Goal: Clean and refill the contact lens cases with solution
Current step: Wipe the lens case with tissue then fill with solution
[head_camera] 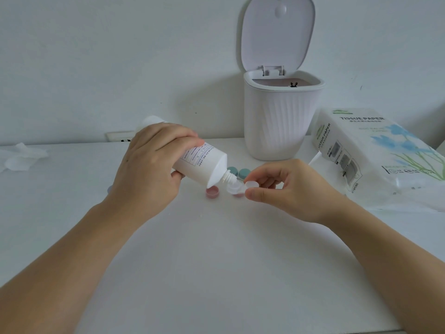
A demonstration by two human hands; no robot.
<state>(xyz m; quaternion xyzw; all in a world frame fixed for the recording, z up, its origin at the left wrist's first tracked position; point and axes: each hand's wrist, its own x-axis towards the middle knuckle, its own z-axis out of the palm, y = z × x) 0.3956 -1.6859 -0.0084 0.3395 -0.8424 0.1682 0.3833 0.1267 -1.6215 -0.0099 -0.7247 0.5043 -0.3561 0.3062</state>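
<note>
My left hand (pixel 149 165) grips a white solution bottle (pixel 203 165), tilted so its nozzle points down to the right. The nozzle tip sits over one well of a clear contact lens case (pixel 240 188), which my right hand (pixel 284 189) pinches by its other well, just above the table. A pink cap (pixel 212 191) lies on the table under the bottle, and a second pink cap (pixel 237 195) shows below the clear case. A teal lens case (pixel 238 172) lies just behind the nozzle. Something pale bluish peeks out by my left wrist (pixel 109 189).
A white ribbed bin (pixel 279 121) with its lid up stands at the back. A tissue paper pack (pixel 375 150) lies at the right. Crumpled tissues (pixel 21 157) sit at the far left. A wall socket (pixel 120 136) is behind my left hand.
</note>
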